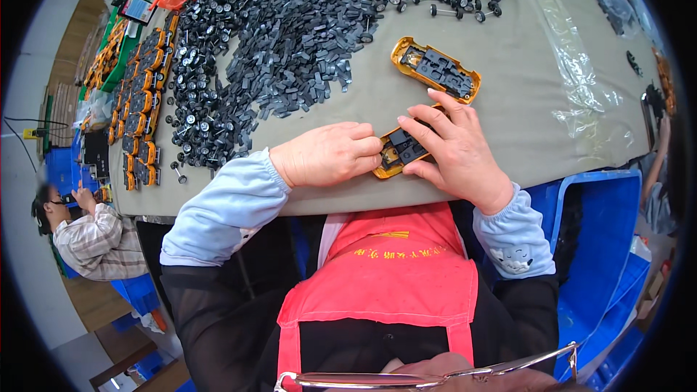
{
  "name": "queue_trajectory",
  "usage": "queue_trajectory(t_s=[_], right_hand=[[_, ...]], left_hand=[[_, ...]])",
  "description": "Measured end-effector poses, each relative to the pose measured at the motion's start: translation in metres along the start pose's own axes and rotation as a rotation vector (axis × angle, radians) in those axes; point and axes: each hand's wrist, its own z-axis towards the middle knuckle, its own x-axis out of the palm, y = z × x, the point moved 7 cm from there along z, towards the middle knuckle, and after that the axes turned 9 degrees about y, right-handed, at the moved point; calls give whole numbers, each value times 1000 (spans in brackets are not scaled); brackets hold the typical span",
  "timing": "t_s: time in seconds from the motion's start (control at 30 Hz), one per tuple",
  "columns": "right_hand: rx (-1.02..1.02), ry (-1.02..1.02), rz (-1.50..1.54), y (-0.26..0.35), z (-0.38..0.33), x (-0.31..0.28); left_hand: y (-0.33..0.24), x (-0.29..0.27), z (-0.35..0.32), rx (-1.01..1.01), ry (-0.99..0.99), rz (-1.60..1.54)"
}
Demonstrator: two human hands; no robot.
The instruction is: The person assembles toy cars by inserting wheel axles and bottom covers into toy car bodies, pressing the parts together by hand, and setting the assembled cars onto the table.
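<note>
A yellow toy car body (392, 162) with a black inner chassis lies upside down near the table's front edge. My right hand (461, 149) holds it from the right, fingers over its far end and thumb at its near side. At its left end my left hand (330, 154) is closed, fingertips pinched together against the car; whatever they pinch is hidden. Just beyond my right hand rests a second upturned yellow toy car body (438, 69), its black chassis showing. Neither car shows wheels in the parts I can see.
Small flat black pieces (290, 43) form a large pile at the far left. Black wheels on axles (200, 112) surround it. Rows of yellow toy cars (141, 105) stand further left. A blue bin (592, 247) sits right, below the table edge. A person (91, 236) works at left.
</note>
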Motion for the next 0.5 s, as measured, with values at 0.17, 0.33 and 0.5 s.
queue_trajectory(t_s=[0.17,0.33,0.5], right_hand=[[-6,11,-4,-7,3,-2],[-27,6,-18,3,2,-6],[-29,7,-35,5,0,0]], left_hand=[[9,2,6,38,34,-23],[-2,-5,2,53,80,20],[-20,4,3,110,-13,170]])
